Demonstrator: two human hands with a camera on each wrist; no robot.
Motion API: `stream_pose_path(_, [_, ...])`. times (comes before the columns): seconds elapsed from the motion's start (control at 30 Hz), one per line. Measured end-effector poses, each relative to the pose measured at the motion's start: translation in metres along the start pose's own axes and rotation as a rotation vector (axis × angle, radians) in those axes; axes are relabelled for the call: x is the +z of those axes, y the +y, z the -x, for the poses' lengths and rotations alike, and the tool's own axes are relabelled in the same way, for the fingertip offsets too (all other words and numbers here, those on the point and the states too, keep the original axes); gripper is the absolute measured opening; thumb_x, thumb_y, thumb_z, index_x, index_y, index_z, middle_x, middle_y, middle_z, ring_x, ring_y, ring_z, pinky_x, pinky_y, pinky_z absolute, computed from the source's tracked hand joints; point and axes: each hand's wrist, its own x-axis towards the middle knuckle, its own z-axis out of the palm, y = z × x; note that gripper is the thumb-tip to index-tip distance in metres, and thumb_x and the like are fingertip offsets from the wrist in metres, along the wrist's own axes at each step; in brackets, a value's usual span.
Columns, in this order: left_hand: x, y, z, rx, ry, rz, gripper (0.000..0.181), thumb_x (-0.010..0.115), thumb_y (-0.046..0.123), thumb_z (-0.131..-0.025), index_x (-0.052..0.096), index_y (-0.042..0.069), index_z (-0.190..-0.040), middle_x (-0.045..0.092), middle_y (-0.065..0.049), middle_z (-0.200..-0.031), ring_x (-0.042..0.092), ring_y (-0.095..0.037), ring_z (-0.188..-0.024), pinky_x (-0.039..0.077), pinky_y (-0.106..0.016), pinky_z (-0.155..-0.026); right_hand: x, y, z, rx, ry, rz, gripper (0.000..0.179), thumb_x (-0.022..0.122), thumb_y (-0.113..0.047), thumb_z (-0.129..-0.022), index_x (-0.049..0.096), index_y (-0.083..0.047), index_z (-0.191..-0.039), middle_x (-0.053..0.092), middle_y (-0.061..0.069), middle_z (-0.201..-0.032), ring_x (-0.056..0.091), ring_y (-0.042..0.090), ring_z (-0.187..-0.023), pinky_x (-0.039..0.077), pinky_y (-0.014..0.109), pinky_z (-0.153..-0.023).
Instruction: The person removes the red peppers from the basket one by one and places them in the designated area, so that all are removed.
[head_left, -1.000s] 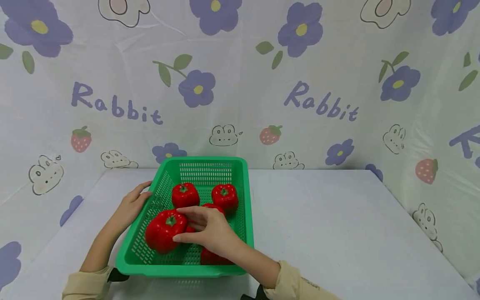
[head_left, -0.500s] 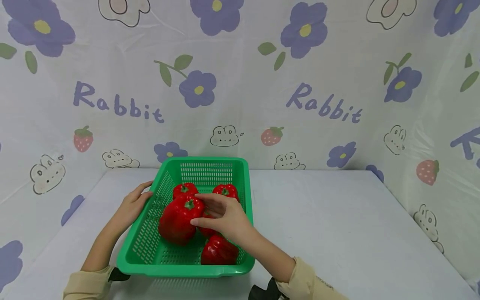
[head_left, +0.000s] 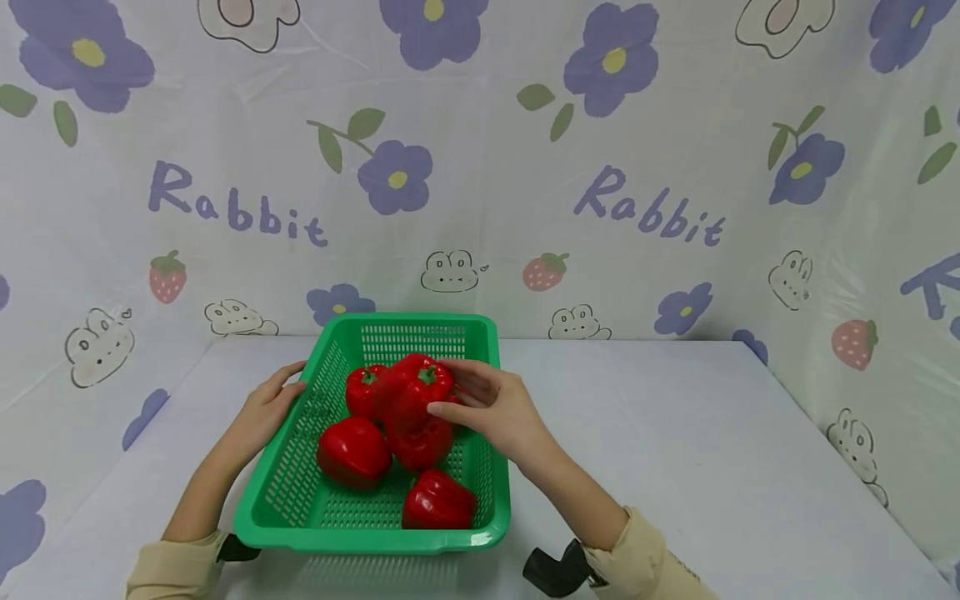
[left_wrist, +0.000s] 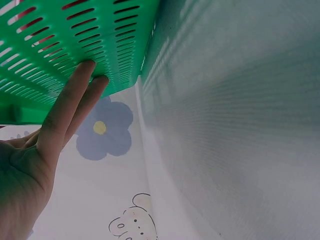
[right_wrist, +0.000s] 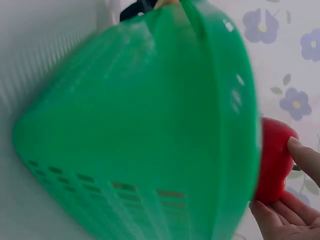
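A red bell pepper (head_left: 415, 387) is in my right hand (head_left: 502, 408), pinched between thumb and fingers above the green basket (head_left: 367, 542). In the right wrist view, that bell pepper (right_wrist: 275, 160) shows past the basket's rim, with the right hand (right_wrist: 292, 215) around its end. Several more red bell peppers lie in the basket, one at front left (head_left: 354, 452) and one at front right (head_left: 438, 500). The raised pepper and hand partly cover those at the back. My left hand (head_left: 262, 412) rests against the basket's left side; in the left wrist view, straight fingers (left_wrist: 75, 97) touch the slotted wall.
Under the basket is a table with a white cover (head_left: 675, 450), which stretches off to the right. A curtain (head_left: 495, 208) printed with flowers and rabbits hangs behind. Black wrist gear (head_left: 555, 573) sits at the right sleeve.
My right hand has carried the bell pepper from the basket's left side toward the back right, uncovering the front left pepper. The left hand and basket have stayed put.
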Motion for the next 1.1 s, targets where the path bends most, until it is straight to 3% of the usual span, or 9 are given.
stream_pose_path(0.67, [0.000, -0.002, 0.000, -0.002, 0.000, -0.012, 0.054, 0.032, 0.034, -0.106, 0.031, 0.004, -0.152, 0.057, -0.027, -0.132, 0.063, -0.024, -0.102, 0.050, -0.033, -0.083, -0.057, 0.008, 0.000, 0.044, 0.168, 0.000, 0.055, 0.075, -0.023, -0.087, 0.055, -0.017, -0.138, 0.055, 0.004, -0.143, 0.051, 0.021, -0.134, 0.048, 0.035, -0.099])
stream_pose_path(1.1, [0.000, -0.003, -0.001, 0.001, -0.003, -0.010, 0.054, 0.033, 0.033, -0.106, 0.031, 0.004, -0.152, 0.062, -0.027, -0.126, 0.064, -0.015, -0.091, 0.050, -0.032, -0.079, -0.090, 0.022, 0.008, 0.100, 0.249, 0.002, 0.063, 0.075, -0.031, -0.087, 0.049, -0.018, -0.143, 0.051, 0.002, -0.148, 0.048, 0.019, -0.137, 0.046, 0.032, -0.101])
